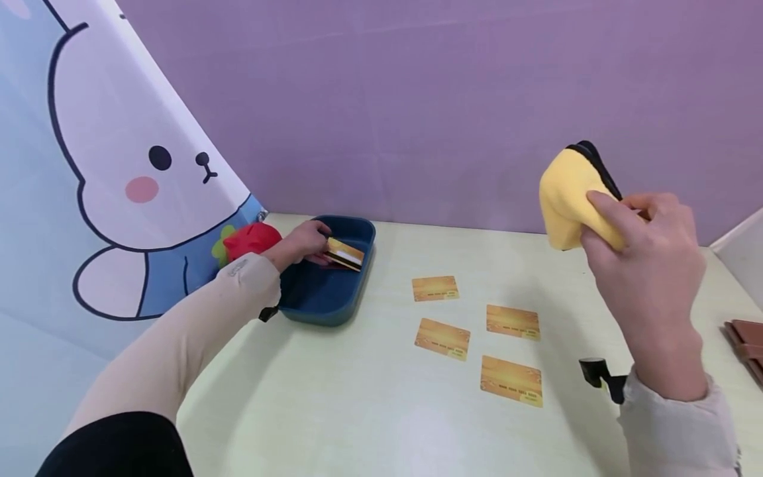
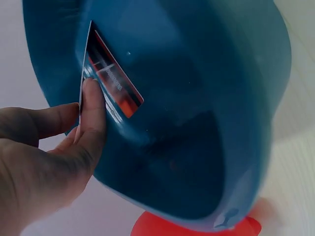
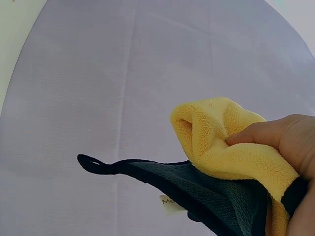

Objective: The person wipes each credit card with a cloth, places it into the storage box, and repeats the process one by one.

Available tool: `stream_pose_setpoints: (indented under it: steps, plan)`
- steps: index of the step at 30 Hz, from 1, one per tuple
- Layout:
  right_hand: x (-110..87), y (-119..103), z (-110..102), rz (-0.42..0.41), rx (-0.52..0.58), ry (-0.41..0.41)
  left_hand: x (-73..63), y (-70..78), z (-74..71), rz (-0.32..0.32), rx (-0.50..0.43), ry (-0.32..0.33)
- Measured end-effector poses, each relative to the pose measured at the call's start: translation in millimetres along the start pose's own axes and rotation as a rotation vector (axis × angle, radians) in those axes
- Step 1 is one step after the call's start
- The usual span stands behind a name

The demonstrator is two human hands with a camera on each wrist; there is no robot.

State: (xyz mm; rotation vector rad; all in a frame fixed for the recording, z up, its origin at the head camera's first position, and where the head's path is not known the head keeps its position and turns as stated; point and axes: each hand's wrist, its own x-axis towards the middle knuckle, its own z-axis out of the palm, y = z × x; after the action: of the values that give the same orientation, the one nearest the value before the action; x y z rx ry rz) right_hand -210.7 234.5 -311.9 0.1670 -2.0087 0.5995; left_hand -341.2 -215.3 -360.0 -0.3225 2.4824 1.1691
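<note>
Inside the blue tub (image 1: pixel 316 315), my left hand (image 1: pixel 304 240) pinches a gold bank card (image 1: pixel 346 252) between thumb and fingers. The left wrist view shows that card (image 2: pixel 84 73) nearly edge-on, with another card (image 2: pixel 115 83) lying on the tub's floor behind it. My right hand (image 1: pixel 652 258) grips a bunched yellow cloth (image 1: pixel 569 199) raised above the table at the right. In the right wrist view the cloth (image 3: pixel 216 137) shows a dark grey side, black edging and a hanging loop. Several gold cards, such as one (image 1: pixel 511 381) near the middle, lie flat on the table.
A red plush-looking thing (image 1: pixel 253 240) with a green part sits left of the tub. At the table's right edge lies a brown leather wallet-like item (image 1: pixel 748 344). A purple backdrop (image 1: pixel 387 119) rises behind the table (image 1: pixel 334 411), and a cartoon-printed sheet (image 1: pixel 107 218) hangs at left.
</note>
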Motion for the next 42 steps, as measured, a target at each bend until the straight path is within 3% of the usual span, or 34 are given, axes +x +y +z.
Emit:
stream_pose_setpoints:
  steps: [5, 8, 11, 13, 15, 17, 19, 21, 22, 25, 29, 33, 38, 42]
  plan:
    - [0.1, 1, -2, -0.020, -0.013, -0.012, -3.2, 2.5, -0.2, -0.015, 0.083, -0.003]
    - [0.3, 1, -3, -0.034, -0.021, -0.024, -8.3, 7.3, 0.1, 0.026, 0.280, 0.024]
    - [0.2, 1, -4, -0.029, -0.020, -0.021, -20.9, 19.8, 3.9, 0.131, 0.538, 0.115]
    - [-0.1, 0, -4, -0.015, -0.012, -0.011, -35.0, 32.8, 9.7, 0.224, 0.660, 0.193]
    - [-0.2, 0, -4, -0.001, -0.001, -0.001, -51.8, 46.6, 20.3, 0.335, 0.664, 0.240]
    - [-0.3, -1, -4, 0.004, 0.001, 0.004, -67.9, 59.2, 36.5, 0.471, 0.628, 0.236]
    - [-0.5, -1, -5, 0.003, -0.002, 0.008, -80.5, 67.9, 57.4, 0.595, 0.600, 0.192]
    - [-0.8, -1, -5, 0.000, -0.005, 0.015, -88.6, 72.0, 80.6, 0.655, 0.555, 0.111]
    - [-1.0, -1, -5, -0.001, -0.003, 0.018, -90.5, 72.7, 91.9, 0.656, 0.537, 0.065]
    - [-1.7, -3, -5, -0.004, 0.006, 0.023, -87.5, 67.5, 121.5, 0.561, 0.503, -0.027]
    - [-3.1, -5, -5, 0.001, 0.017, 0.024, -70.0, 54.0, 144.7, 0.417, 0.561, -0.014]
    - [-4.0, -8, -6, -0.002, 0.016, 0.022, -51.0, 39.7, 150.8, 0.354, 0.554, 0.002]
    - [-4.5, -10, -5, -0.021, 0.028, 0.028, -35.8, 24.3, 152.3, 0.346, 0.532, -0.045]
    - [-5.5, -11, -5, -0.033, 0.041, 0.031, -31.7, 15.7, 156.2, 0.360, 0.551, -0.028]
